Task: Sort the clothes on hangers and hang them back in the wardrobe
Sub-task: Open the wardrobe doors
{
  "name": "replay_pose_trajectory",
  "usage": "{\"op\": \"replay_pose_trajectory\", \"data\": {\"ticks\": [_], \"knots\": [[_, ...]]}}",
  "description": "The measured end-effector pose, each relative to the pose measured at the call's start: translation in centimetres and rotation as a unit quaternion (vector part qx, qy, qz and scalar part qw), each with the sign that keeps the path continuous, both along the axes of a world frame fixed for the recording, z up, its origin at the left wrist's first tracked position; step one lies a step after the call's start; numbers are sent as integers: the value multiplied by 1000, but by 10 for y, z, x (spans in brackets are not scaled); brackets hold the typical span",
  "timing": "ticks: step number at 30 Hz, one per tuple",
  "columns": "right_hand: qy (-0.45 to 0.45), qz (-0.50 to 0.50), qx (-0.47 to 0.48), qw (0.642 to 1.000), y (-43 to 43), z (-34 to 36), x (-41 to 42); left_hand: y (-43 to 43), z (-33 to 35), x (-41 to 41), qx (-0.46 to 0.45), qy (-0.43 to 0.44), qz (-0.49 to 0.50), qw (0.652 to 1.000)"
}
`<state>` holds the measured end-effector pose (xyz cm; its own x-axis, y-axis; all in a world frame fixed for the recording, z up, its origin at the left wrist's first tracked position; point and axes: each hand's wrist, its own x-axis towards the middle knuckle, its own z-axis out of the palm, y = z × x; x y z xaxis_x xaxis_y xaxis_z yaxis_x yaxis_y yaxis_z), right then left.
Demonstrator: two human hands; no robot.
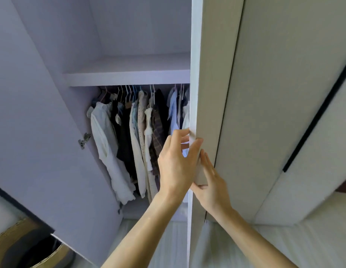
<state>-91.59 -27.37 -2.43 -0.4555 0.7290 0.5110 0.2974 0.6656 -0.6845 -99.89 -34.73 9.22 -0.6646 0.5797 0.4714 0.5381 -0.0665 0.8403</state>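
Clothes (129,132) on hangers (127,91): packed inside wardrobe (129,78), 10 o'clock of hands. Soft, light, likely slip-prone; best lifted by hanger hook. Left hand (176,161) clamped round door (210,74) edge; right hand (212,182) flat, fingers straight, on door face.

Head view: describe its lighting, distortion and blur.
Head view: soft even light, no glare; clothes hang in shadow under the shelf; the wide lens bows the right door edges; left hand and right hand look slightly soft, unstreaked.
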Motion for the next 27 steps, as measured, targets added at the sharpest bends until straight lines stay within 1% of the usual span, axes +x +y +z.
{"op": "replay_pose_trajectory", "data": {"ticks": [3, 5, 8, 9, 11, 13, 16, 19, 22, 25, 26, 27], "knots": [[-25, -9, -24, 999, 4, -6, 35, 5, -10, 31, 19, 49, -20, 998], [-31, -8, -44, 999, 7, -8, 61, 10, -22, 45, 18, 137, -45, 989], [6, -8, -71, 997, 15, -10, 101, 21, -39, 59, -19, 291, -74, 954], [22, -10, -74, 997, 19, -12, 113, 28, -43, 63, -18, 335, -74, 939], [38, -10, -78, 996, 28, -18, 132, 44, -48, 71, 6, 392, -77, 917], [43, -3, -89, 995, 39, -21, 149, 57, -48, 80, 28, 426, -82, 901], [39, -20, -72, 996, 49, -21, 168, 69, -50, 93, 23, 452, -95, 887], [24, -19, -73, 997, 52, -23, 179, 75, -54, 100, 17, 454, -91, 886], [10, -1, -47, 999, 54, -25, 181, 73, -53, 102, 21, 449, -80, 890], [24, 0, -34, 999, 45, -23, 178, 61, -54, 96, -34, 444, -92, 891], [35, -13, -15, 999, 41, -21, 176, 54, -58, 91, -64, 430, -90, 896], [44, -29, 23, 998, 35, -19, 173, 45, -65, 84, -94, 416, -81, 901]]}}
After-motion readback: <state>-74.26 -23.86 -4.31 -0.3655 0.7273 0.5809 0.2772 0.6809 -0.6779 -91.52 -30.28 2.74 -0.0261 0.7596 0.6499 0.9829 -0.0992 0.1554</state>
